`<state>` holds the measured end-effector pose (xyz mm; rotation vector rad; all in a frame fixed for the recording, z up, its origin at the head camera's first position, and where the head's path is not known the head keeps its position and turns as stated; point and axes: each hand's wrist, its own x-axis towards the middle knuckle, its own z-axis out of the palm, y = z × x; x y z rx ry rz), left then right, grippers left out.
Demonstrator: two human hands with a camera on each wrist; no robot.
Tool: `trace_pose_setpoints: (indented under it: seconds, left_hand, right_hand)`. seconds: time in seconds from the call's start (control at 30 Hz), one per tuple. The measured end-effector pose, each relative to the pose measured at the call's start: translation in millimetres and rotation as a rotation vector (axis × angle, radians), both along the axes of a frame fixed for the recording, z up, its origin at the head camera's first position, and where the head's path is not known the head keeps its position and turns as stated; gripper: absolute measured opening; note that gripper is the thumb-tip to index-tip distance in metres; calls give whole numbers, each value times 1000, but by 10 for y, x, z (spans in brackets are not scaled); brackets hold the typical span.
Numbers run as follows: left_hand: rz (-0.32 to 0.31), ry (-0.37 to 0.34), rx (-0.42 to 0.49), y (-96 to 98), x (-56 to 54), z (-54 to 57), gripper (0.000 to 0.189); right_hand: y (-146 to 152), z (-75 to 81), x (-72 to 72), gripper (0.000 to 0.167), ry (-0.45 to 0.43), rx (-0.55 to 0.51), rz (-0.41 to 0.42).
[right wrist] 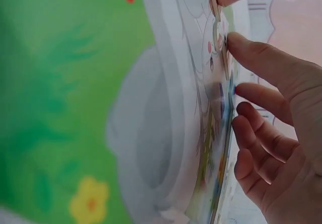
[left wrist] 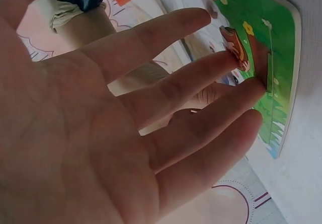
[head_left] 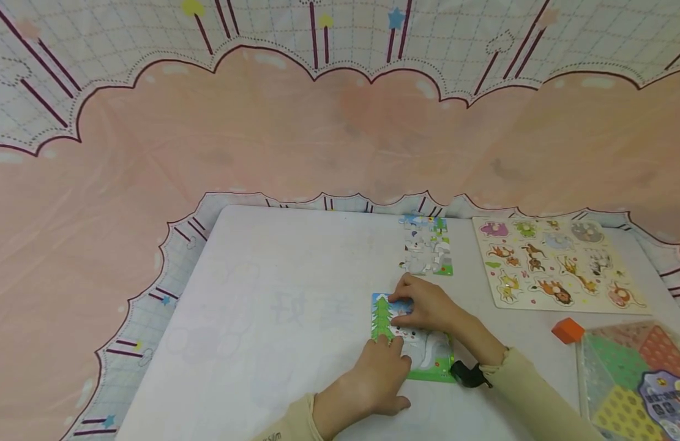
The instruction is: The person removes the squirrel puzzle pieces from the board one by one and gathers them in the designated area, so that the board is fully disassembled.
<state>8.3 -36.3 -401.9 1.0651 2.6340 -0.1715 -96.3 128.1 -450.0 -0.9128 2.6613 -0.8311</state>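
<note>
Head view: the left hand (head_left: 375, 376) rests straight fingers on a puzzle (head_left: 436, 355) well inside the worktop's (head_left: 295, 251) far edge; the right hand (head_left: 430, 306) touches its far side, any pinch unclear. The puzzle looks partly filled; pieces (head_left: 426, 246) near that edge may remain.

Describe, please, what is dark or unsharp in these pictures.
Head view: print on the purple label looks smeared; left wrist view: the left hand is in dim light; right wrist view: the puzzle board is out of focus up close.
</note>
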Motion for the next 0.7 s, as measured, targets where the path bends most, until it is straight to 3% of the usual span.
trace_pose_setpoints:
  seconds: [0.4, 0.7]
  left_hand:
    - [0, 45, 4, 4, -4, -22, 55]
    - [-5, 21, 8, -15, -43, -14, 57]
  right_hand:
    - [-77, 67, -6, 42, -59, 58, -16]
    - [-98, 71, -72, 47, -127, 73, -23]
